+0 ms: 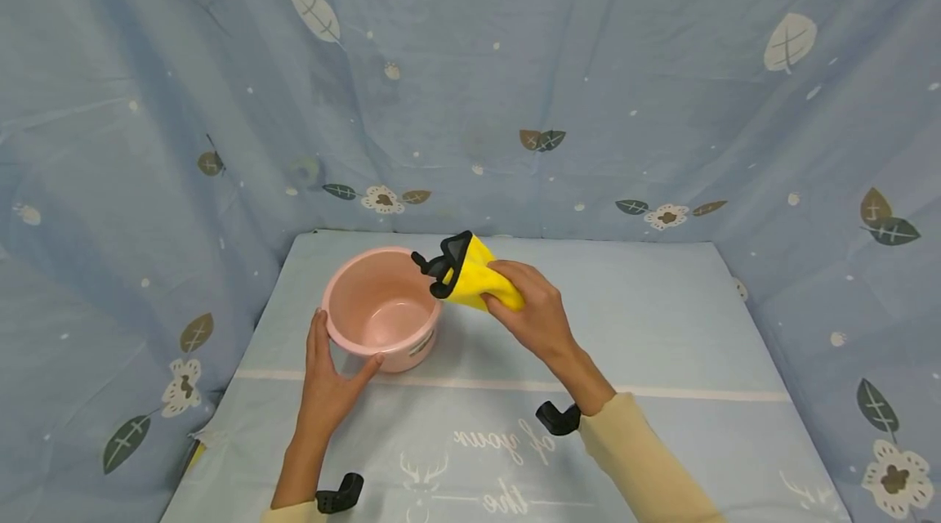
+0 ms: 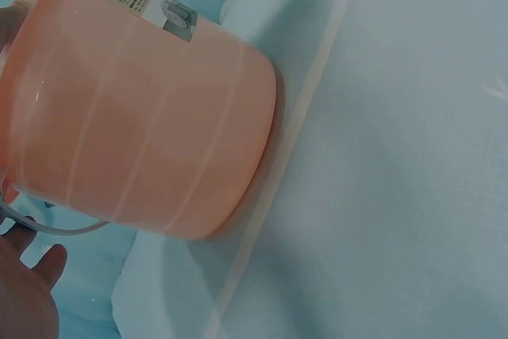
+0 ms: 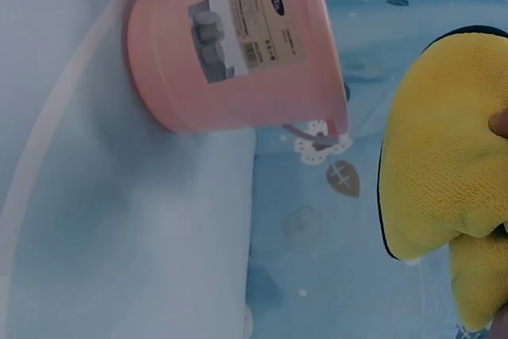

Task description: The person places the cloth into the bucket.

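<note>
A pink plastic bucket (image 1: 403,361) stands upright on the table, its inside visible from above. My left hand (image 1: 327,389) holds its near left side, with the thumb at the front rim and the fingers along the left. Part of the bucket's thin handle (image 2: 70,232) shows beside those fingers in the left wrist view. Above the table, just right of the bucket, my right hand (image 1: 535,310) grips a bunched yellow cloth (image 1: 474,282) with black edging. The cloth's far end reaches over the bucket's right rim. Its plush face shows in the right wrist view.
A pale blue cloth with a white stripe (image 1: 507,385) and printed lettering covers the table (image 1: 662,319). Blue patterned curtains (image 1: 470,98) hang behind and on both sides. A printed label (image 3: 250,33) is stuck to the bucket's outside.
</note>
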{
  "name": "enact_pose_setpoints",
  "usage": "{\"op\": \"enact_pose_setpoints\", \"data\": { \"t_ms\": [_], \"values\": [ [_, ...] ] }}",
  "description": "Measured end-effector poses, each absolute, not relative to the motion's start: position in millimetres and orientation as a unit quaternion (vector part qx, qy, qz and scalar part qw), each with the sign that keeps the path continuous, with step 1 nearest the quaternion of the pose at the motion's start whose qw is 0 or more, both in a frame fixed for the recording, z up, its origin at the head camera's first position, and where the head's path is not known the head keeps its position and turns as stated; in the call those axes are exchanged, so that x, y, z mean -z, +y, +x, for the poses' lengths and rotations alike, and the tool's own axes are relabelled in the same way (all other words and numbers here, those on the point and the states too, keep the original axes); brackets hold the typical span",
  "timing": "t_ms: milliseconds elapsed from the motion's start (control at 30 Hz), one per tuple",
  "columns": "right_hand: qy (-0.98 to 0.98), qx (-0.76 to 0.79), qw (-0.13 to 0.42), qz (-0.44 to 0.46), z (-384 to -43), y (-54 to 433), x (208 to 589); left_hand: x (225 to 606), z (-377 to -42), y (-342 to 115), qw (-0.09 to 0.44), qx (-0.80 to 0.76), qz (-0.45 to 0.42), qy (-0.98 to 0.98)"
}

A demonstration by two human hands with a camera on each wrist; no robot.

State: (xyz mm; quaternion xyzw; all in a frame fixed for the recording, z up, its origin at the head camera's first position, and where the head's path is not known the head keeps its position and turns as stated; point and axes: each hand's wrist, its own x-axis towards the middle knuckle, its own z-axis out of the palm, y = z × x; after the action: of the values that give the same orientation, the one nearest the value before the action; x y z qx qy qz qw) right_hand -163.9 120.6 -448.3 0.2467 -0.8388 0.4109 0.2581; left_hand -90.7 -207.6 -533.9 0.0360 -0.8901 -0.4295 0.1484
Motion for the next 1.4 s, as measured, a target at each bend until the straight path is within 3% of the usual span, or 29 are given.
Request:
{"op": "enact_pose_setpoints", "data": {
  "t_ms": [1400],
  "values": [
    [-0.838, -0.447, 0.146, 0.275, -176.2, 43.7, 452.2, 536.3, -89.4, -205.4, 0.147, 0.407, 0.044, -0.900]
  ]
}}
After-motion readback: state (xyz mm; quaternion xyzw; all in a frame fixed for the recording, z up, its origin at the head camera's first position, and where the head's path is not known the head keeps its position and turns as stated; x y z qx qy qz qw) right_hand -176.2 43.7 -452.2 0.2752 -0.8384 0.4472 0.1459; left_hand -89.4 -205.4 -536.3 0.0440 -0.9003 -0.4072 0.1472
